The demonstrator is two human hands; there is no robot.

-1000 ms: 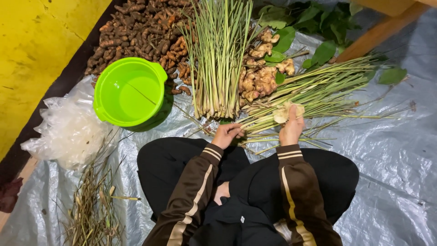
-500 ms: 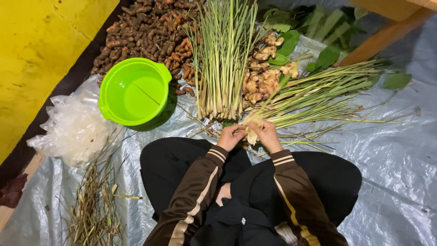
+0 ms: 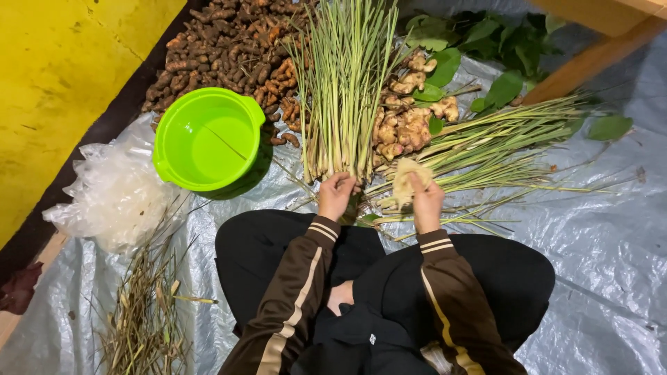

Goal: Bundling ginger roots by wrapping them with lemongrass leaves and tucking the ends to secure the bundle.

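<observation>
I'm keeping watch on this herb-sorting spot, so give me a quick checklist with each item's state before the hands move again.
1. Right hand has a firm hold on the pale fibrous piece: ok.
2. Left hand touches the base of the upright lemongrass bundle: ok.
3. Green tub holds nothing: ok.
4. Ginger pile lies apart from the hands: ok.
5. Whether the left hand grips a stalk: cannot tell.
</observation>
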